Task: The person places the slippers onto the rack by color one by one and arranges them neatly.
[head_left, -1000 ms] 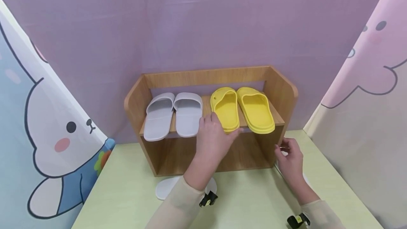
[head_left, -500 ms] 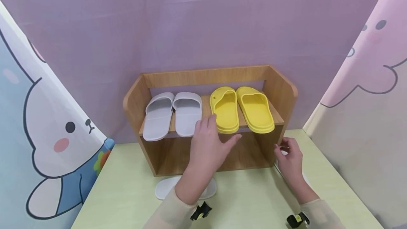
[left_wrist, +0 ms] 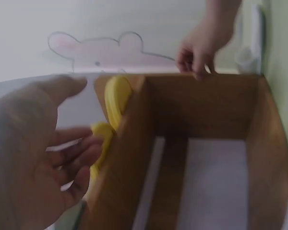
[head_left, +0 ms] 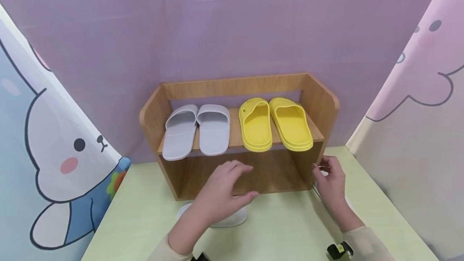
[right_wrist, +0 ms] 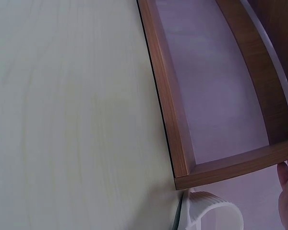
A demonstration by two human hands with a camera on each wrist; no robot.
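My left hand point(head_left: 221, 192) is raised in front of the wooden shoe rack point(head_left: 235, 85), fingers and thumb spread apart, holding nothing. Behind it on the table lies a white slipper point(head_left: 232, 218), partly covered by the hand. Low on the rack's right side, my right hand point(head_left: 331, 180) has loosely bent fingers; the fingertips point(right_wrist: 283, 173) touch the outside of the side panel in the right wrist view. Another white slipper point(right_wrist: 216, 211) stands beside that panel, mostly hidden in the head view. The upper shelf bears grey slippers point(head_left: 214, 132) at left and yellow clogs point(head_left: 256, 132) at right.
A pale green-yellow table point(head_left: 275, 228) carries the rack. Behind stands a purple cloth backdrop point(head_left: 232, 23). Printed cartoon panels point(head_left: 72, 144) flank both sides. The rack's lower compartment point(head_left: 275, 172) faces the front.
My left hand has come away from the left yellow clog, moving down and left toward the table front. My right hand has stayed at the rack's side.
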